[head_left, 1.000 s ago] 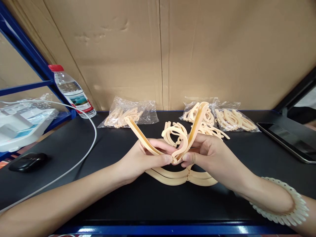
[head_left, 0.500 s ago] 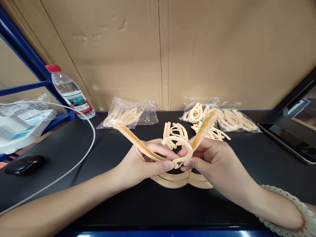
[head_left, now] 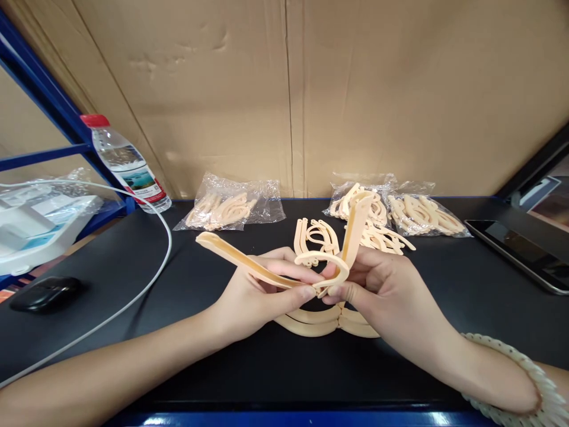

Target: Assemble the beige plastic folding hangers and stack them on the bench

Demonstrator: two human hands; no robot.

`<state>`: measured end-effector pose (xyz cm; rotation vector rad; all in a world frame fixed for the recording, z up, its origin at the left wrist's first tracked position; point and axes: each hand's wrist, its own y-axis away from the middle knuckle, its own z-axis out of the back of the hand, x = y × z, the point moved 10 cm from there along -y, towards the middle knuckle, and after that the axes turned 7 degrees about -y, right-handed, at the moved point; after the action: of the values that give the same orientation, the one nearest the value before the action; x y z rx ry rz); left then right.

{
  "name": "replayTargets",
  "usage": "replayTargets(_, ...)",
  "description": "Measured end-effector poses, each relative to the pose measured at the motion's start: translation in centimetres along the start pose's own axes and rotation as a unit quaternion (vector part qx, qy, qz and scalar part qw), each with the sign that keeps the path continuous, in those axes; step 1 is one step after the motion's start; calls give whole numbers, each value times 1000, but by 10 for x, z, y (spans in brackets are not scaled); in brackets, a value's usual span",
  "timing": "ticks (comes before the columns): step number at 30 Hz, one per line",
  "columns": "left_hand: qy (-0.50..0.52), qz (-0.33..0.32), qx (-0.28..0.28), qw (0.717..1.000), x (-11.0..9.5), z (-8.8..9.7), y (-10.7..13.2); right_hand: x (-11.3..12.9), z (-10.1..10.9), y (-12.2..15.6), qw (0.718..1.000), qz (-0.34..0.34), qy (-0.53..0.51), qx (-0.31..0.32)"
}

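My left hand (head_left: 262,293) pinches the inner end of a beige plastic hanger arm (head_left: 231,254), which slants up to the left with its hollow side showing. My right hand (head_left: 382,290) grips a second hanger arm (head_left: 357,222), standing steeply upward, and its thumb presses by the foot of a curved hanger hook (head_left: 342,270). The three parts meet between my fingertips, which hide most of the joint. Below my hands, partly covered, finished-looking folding hangers (head_left: 306,325) lie on the black table (head_left: 249,373).
Loose hanger parts (head_left: 302,237) lie behind my hands. Clear bags of parts (head_left: 222,210) (head_left: 427,214) rest along the cardboard wall (head_left: 213,107). At left are a water bottle (head_left: 133,169), a black mouse (head_left: 47,293) and a white cable (head_left: 151,279); at right, a dark tablet-like device (head_left: 520,252).
The right hanger arm has turned more upright, its tip shifting left. The left arm has tilted lower, its tip moving left and down. Both hands keep their pinch near the same spot.
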<state>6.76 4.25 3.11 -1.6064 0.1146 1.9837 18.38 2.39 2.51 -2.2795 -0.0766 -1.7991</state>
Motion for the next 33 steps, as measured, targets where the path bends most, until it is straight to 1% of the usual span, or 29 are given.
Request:
replayTargets(2, -13, -2, -12, 1000, 1, 1, 1, -2, 2, -1, 1000, -6, -2, -8)
replayTargets(6, -38, 13, -30, 999, 6, 4, 2, -8, 9, -3, 1000, -20, 2, -24)
replayTargets(9, -38, 24, -29, 999, 10, 4, 3, -8, 12, -4, 999, -16, 7, -37)
replayTargets(14, 28, 75, -39, 996, 21, 3, 6, -6, 13, -5, 999, -3, 13, -38)
replayTargets(17, 46, 100, -50, 993, 25, 3, 9, -6, 13, -6, 999, -1, 16, -36)
replayTargets(27, 69, 109, -64, 990, 27, 1, 11, -7, 11, -4, 999, 2, 32, -44)
replayTargets(31, 98, 109, -65, 987, 28, 0, 10, -7, 11, -4, 999, 15, 16, -42)
replayTargets(33, 111, 121, -72, 984, 30, 0, 11, -8, 11, -6, 999, 13, 7, -36)
